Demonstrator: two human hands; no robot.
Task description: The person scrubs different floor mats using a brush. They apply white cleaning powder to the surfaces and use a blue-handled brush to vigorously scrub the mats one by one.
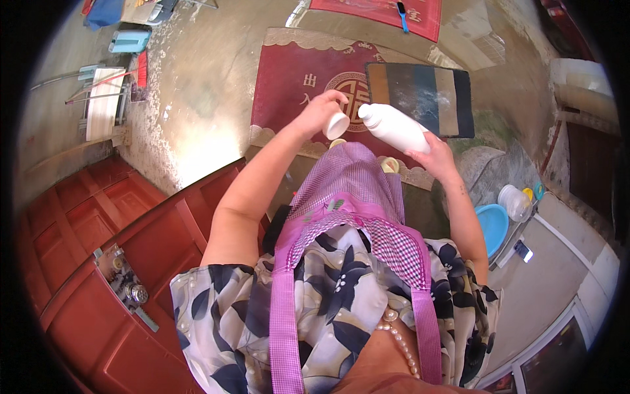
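My left hand (322, 113) grips a small white cup or cup-shaped lid (336, 126), its wide round end turned down towards me. My right hand (435, 156) is wrapped around the lower end of a white bottle (396, 129). The bottle is tilted, its narrow neck pointing up and left at the white cup, with a small gap between them. Whether the neck is capped, I cannot tell. Both hands are in front of the purple checked apron (352, 167), above a dark red doormat (283, 74) that bears writing.
A striped mat (418, 98) overlaps the doormat. Farther off, a blue-handled brush (402, 18) rests on another red mat (369, 6). At left are a red metal door (162, 236) and a red broom (141, 70). A blue basin (491, 230) and a phone (523, 251) are at right.
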